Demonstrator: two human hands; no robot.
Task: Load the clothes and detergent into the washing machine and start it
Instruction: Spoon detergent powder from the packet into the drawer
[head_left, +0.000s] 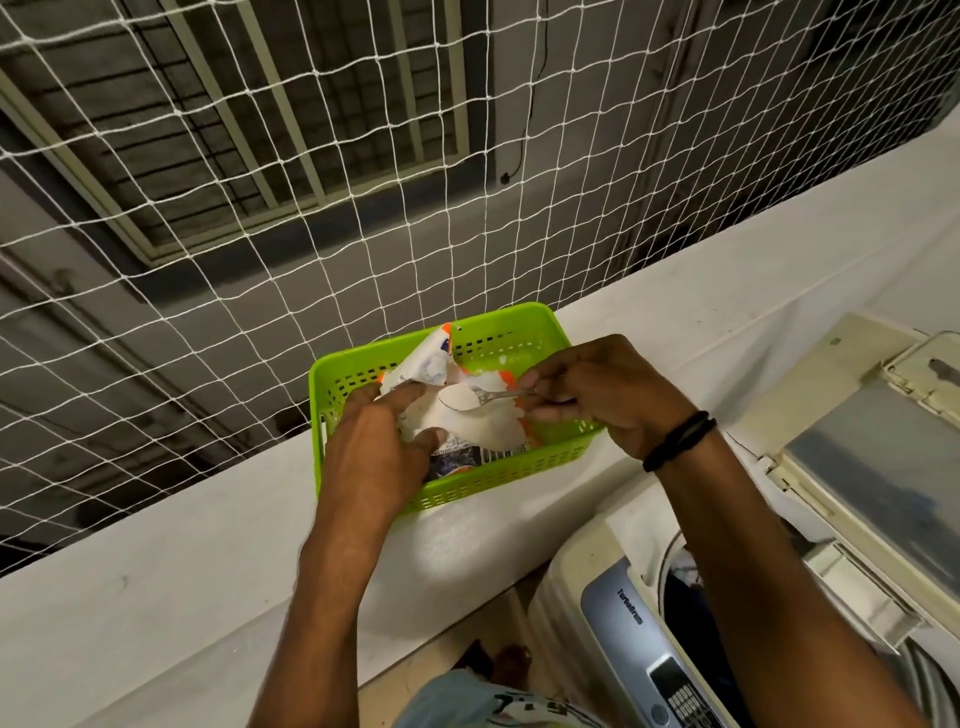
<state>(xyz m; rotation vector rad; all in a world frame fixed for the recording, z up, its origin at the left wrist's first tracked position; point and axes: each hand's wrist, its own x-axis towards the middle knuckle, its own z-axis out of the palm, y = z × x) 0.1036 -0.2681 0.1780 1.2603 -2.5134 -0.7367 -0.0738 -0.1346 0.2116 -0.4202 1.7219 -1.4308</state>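
1. The right hand (587, 395) pinches a spoon (480, 399) heaped with powder, handle pointing right, bowl over the open detergent packet (457, 410).
2. The left hand (374, 441) grips the packet inside the green basket (519, 478).
3. The washing machine (649, 613) lies below-right, on the spoon hand's side.

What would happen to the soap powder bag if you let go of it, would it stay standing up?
Probably not. The detergent bag looks thin and crumpled, so it is likely floppy and would sag without the left hand holding it open. The green basket walls might catch it. Tipped, its loose white powder, like the heap on the spoon, could spill.
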